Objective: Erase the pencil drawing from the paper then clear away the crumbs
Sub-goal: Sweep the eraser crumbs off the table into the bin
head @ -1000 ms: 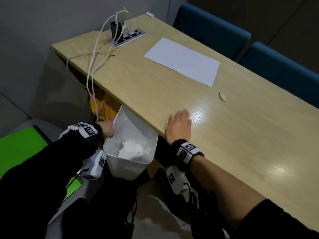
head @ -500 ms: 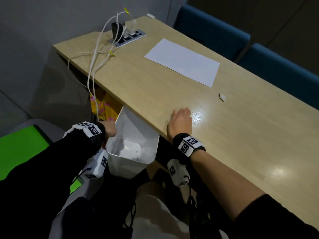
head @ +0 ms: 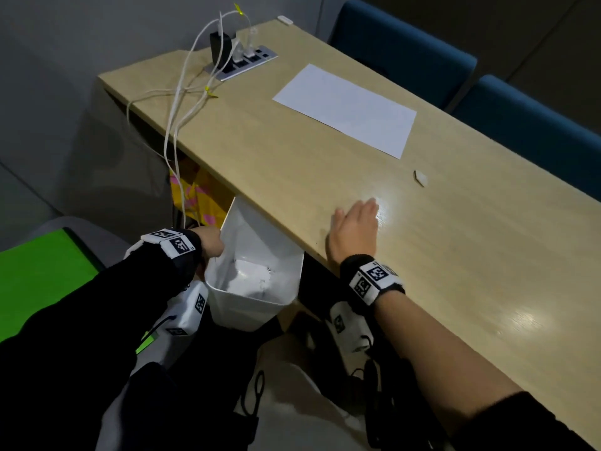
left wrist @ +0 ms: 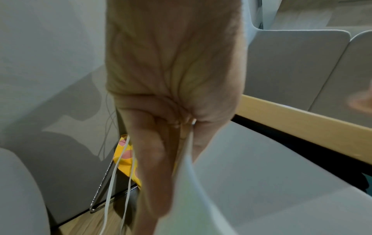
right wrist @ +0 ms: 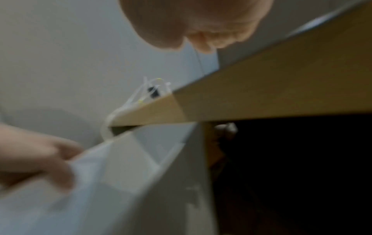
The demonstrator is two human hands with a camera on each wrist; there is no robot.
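We hold a white waste bin just under the near edge of the pale wooden surface, its open mouth tilted up toward the edge and crumpled white paper lying in its bottom. Our left hand grips the bin's left rim, the fingers curled over the thin wall and pinching it, as the left wrist view shows close up. Our right hand lies flat on the surface near its edge, just right of the bin, the fingers straight, close together and holding nothing. The sheet of white paper rests farther back on the surface, well apart from both hands, and no pencil marks can be made out on it from the head view. A small white eraser lies by itself to the right of the sheet's near corner, between the paper and our right hand. Crumbs are too small to tell. At the far left corner a power strip set into the surface carries a black charger and white cables that trail over the edge. Two blue chairs stand behind the surface.
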